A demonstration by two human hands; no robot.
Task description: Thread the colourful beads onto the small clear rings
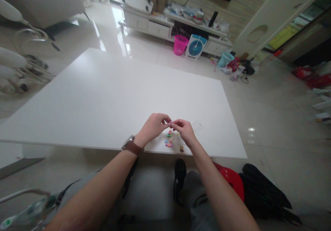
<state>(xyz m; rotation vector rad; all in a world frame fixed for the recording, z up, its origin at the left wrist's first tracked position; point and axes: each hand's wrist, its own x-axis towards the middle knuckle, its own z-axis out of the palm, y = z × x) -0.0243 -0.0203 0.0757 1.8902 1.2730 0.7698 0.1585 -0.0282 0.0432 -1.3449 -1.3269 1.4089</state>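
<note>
1. Above the near edge of the bench, toward its right end, the left hand and right hand meet, the fingers of both pinched narrow on a small pinkish-purple piece.
2. On the bench just below them lie small coloured pieces, loose in little groups.
3. Nearer the bench's edge sits a small yellow-brown figure.
4. On the bench beyond the right hand lies a flat clear plastic item; whether it is a bag, I cannot tell.
5. Past the bench's far edge, a pink basket and a light-blue basket stand on the floor; their contents cannot be made out.
6. Farther from the bench, bowls stand on a low white cabinet.
</note>
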